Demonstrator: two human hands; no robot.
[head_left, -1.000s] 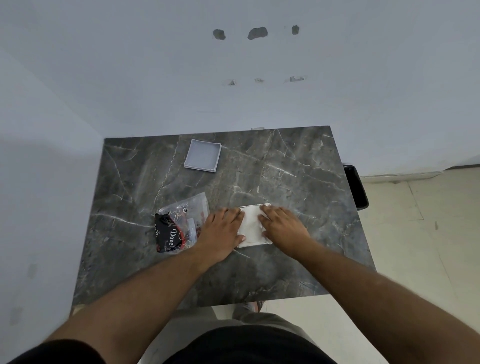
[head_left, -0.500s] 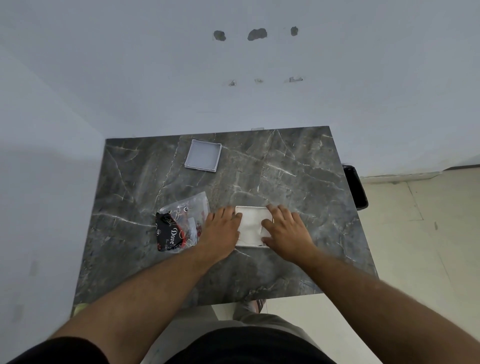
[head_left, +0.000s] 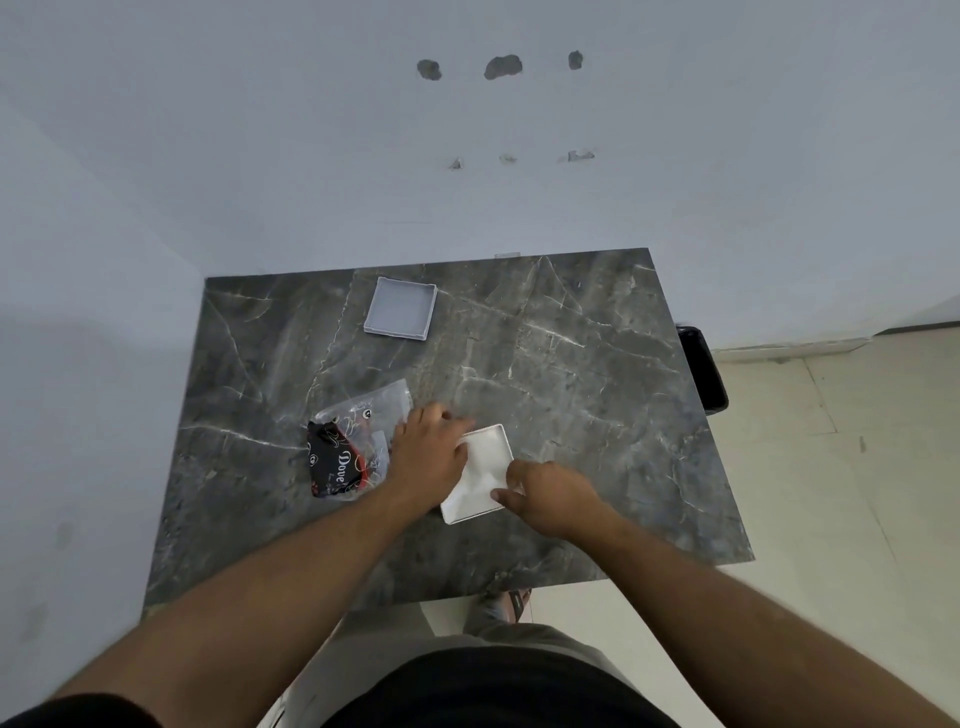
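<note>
A shallow white square box (head_left: 480, 478) with a crumpled white lining lies near the front middle of a dark marble table (head_left: 571, 364), turned at an angle. My left hand (head_left: 428, 452) holds its upper left edge with curled fingers, slightly blurred. At the box's lower right side my right hand (head_left: 550, 496) grips the rim, thumb on the near edge and a finger on the right edge. What lies under the lining is hidden.
A clear plastic bag (head_left: 356, 441) with a black printed pouch inside lies just left of my left hand. A shallow grey square tray (head_left: 400, 309) sits at the table's back. A black bin (head_left: 701, 369) stands beside the right edge. Walls close the back and left.
The white box has turned from square-on to an angle, its near end swung left. My right hand slid down to the box's lower right; my left hand shifted up along its left edge.
</note>
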